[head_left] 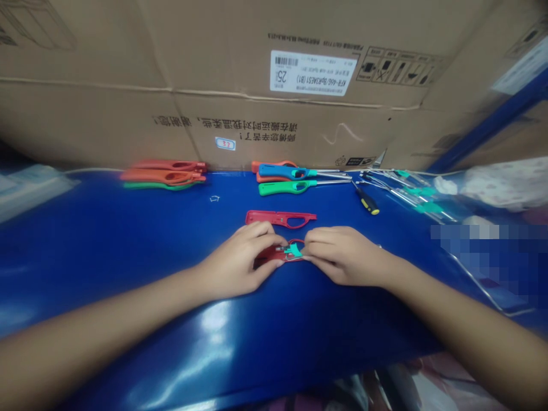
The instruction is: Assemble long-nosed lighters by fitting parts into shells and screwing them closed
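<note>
Between my hands lies a red lighter shell half (pixel 268 258) with a teal trigger (pixel 294 250) and small metal parts in it. My left hand (pixel 244 257) is closed on the shell's left end, thumb below and fingers above. With pinched fingers, my right hand (pixel 342 254) grips the right end by the trigger; what exactly lies under those fingertips is hidden. Just beyond, a second red shell half (pixel 280 218) rests with its hollow side up.
Behind are blue (pixel 278 172) and green lighters (pixel 280 188) with metal tubes. Red and green shells (pixel 165 173) are stacked left. A screwdriver (pixel 367 202) and metal rods with teal parts (pixel 411 194) lie right. A cardboard wall (pixel 231 57) backs the blue table (pixel 107 245).
</note>
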`<state>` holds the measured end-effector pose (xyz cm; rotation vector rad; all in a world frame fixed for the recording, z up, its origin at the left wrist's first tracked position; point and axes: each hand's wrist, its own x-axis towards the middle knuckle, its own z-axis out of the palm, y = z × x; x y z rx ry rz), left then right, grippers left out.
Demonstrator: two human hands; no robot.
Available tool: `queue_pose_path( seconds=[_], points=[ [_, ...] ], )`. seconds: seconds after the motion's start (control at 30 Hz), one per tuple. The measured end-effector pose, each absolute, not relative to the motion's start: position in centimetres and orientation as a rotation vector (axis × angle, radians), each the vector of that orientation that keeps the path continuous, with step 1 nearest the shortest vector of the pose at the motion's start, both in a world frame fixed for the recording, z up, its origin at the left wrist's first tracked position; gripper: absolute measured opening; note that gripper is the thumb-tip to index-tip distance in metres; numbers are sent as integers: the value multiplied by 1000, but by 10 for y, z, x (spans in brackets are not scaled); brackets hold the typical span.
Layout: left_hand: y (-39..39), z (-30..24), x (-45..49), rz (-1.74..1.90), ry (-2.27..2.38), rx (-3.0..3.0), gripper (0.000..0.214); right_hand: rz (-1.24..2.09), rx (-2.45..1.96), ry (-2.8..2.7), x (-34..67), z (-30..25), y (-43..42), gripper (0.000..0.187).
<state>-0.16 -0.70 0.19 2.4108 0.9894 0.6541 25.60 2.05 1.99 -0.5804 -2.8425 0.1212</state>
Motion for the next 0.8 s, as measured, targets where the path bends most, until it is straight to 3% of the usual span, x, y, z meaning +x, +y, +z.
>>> queue_pose_path(
  seconds=[0.33,0.8],
  points=[
    [-9,1,-1,677,905,2485,34,-32,-579,-2946,254,27,15,23],
    [-8,2,-1,609,884,2621,30,56,-729,-2819,246,20,6,19]
  ],
)
